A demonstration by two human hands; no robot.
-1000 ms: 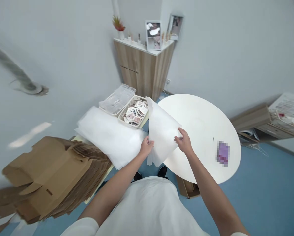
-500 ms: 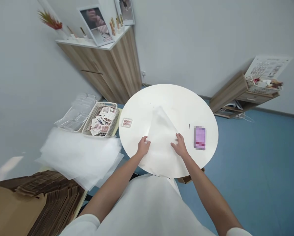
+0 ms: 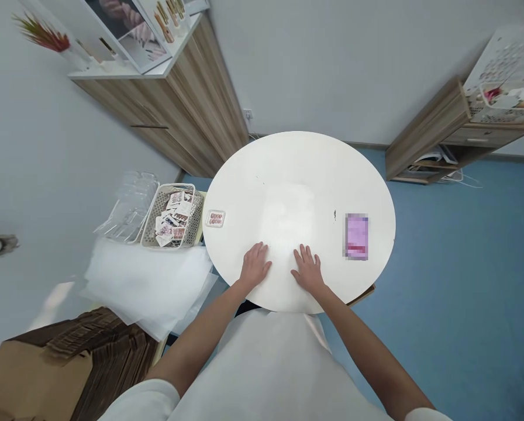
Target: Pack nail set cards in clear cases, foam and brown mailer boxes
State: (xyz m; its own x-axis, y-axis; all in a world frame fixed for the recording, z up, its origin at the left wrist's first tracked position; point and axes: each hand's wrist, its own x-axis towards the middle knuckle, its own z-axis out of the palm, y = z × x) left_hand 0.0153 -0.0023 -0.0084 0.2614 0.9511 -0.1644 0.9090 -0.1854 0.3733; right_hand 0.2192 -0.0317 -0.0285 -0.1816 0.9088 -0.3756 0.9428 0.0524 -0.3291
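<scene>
My left hand (image 3: pixel 254 266) lies on the round white table (image 3: pixel 358 175), palm down with its fingers stretched out. My right hand (image 3: pixel 308 269) is flat a short way to its right, fingers spread. Between and beyond them a thin white translucent sheet (image 3: pixel 288 210) lies on the table; its edges barely show against the white top. Neither hand grips anything. A small clear case (image 3: pixel 215 218) with rows of reddish pieces sits at the table's left edge. To the right of my right hand is a purple rectangular item (image 3: pixel 357 237), blurred into blocks.
Left of the table are a white basket (image 3: pixel 196 204) of small printed cards, clear plastic trays (image 3: pixel 133 202), a stack of translucent sheets (image 3: pixel 148 275) and folded brown cardboard (image 3: pixel 38 374). A wooden cabinet (image 3: pixel 200 88) and a low shelf (image 3: pixel 428 128) stand behind.
The sheet, raised to a peak between my hands before, now lies flat. Both hands have come down onto the table with fingers extended. The camera view has shifted slightly.
</scene>
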